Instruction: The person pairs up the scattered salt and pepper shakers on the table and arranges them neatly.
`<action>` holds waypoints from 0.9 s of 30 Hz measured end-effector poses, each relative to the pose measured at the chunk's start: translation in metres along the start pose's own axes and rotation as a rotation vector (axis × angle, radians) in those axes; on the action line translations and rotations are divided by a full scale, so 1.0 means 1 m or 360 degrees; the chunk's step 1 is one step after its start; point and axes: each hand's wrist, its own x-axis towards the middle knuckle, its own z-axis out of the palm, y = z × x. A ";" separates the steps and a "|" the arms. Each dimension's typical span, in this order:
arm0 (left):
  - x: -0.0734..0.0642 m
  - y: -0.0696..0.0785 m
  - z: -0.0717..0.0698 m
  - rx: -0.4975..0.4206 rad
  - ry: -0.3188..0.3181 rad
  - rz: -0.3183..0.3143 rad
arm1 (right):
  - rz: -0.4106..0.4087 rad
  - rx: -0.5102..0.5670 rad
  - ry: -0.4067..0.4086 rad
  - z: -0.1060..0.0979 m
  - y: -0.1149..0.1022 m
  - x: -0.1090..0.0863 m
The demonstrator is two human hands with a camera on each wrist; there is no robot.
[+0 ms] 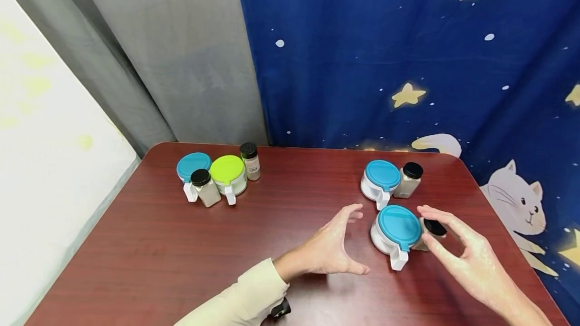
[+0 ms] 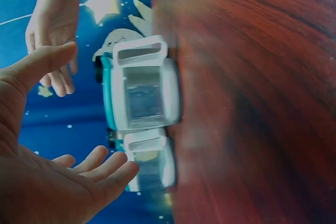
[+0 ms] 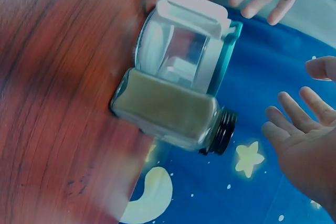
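The near seasoning jar (image 1: pixel 399 228), with a blue lid and white handle, stands upright on the right of the table. Close against it on the right is a black-capped glass bottle (image 3: pixel 165 109) of pale contents. My left hand (image 1: pixel 330 246) is spread to the jar's left, thumb and fingers apart, holding nothing. On the other side, my right hand (image 1: pixel 473 260) has its fingers extended beside the bottle. The right wrist view shows a gap between that hand and the bottle. Just behind stand another blue-lidded jar (image 1: pixel 381 180) and a second black-capped bottle (image 1: pixel 408 180).
At the table's far left stand a blue-lidded jar (image 1: pixel 193 166), a green-lidded jar (image 1: pixel 228 174), a black-capped bottle (image 1: pixel 206 190) and a slimmer black-capped shaker (image 1: pixel 250 161). A blue curtain (image 1: pixel 335 64) and a grey one (image 1: pixel 195 54) hang behind the reddish-brown table (image 1: pixel 181 250).
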 end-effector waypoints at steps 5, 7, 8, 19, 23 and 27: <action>-0.006 0.006 -0.008 -0.0003 0.0024 0.0035 | -0.0011 0.0014 -0.0001 0.003 -0.009 -0.006; -0.009 0.008 -0.011 0.0046 0.0034 0.0047 | -0.0074 0.0104 0.0024 0.006 -0.013 -0.008; -0.011 0.009 -0.013 0.0068 0.0038 0.0050 | -0.0108 0.0146 0.0038 0.007 -0.015 -0.009; -0.029 0.009 -0.035 0.0200 0.0120 0.0057 | -0.0070 0.0515 -0.0030 0.021 -0.036 -0.010; -0.037 0.003 -0.047 0.0182 0.0161 0.0012 | -0.0070 0.0623 -0.0081 0.026 -0.037 -0.011; -0.044 -0.003 -0.058 0.0174 0.0214 -0.0004 | -0.0007 0.0686 -0.0171 0.033 -0.036 -0.013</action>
